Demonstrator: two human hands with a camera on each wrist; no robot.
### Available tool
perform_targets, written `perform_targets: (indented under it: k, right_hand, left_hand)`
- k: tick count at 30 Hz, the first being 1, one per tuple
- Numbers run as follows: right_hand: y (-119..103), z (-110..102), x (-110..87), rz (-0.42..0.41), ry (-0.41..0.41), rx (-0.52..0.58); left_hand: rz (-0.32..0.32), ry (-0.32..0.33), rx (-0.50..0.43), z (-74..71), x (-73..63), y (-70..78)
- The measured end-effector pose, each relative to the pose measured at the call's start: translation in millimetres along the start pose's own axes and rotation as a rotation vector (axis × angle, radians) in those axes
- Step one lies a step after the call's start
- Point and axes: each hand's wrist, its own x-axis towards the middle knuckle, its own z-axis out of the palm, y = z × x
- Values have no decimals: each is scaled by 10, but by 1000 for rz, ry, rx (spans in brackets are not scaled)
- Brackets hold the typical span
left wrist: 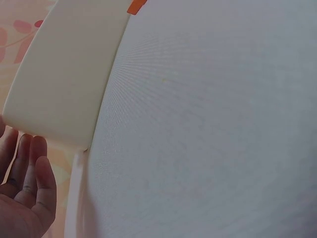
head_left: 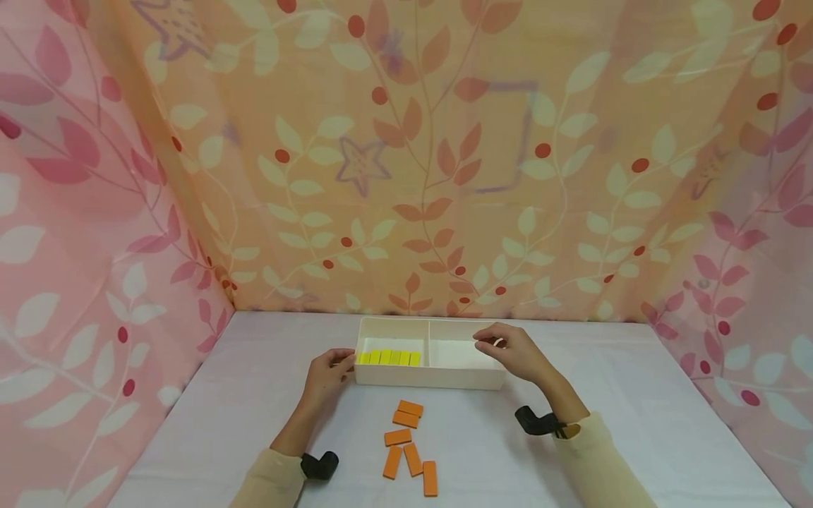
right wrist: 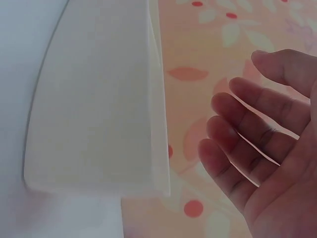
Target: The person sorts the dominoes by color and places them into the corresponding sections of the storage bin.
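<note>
A cream two-compartment box stands on the white-covered table. Several yellow blocks line the front of its left compartment; nothing shows in the right one. My left hand is at the box's left end, and in the left wrist view its lightly bent fingers touch the end wall. Over the right compartment hovers my right hand, fingers loosely bent with nothing between them; the right wrist view has this hand apart from the box wall. In front of the box lie several orange blocks.
The white tablecloth spreads around the box, and a floral curtain hangs along the table's back edge. More patterned cloth stands at the left and right. A black wrist camera sits by the left cuff, another black camera by the right.
</note>
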Motion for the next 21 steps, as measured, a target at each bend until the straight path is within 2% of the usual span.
perform_targets:
  k: [8, 21]
  right_hand:
    - [211, -116, -96, 79, 27, -13]
    - [510, -31, -231, 215, 154, -17]
  left_hand:
    - [-5, -9, -11, 2, 7, 1]
    - [-1, -19, -15, -2, 22, -12]
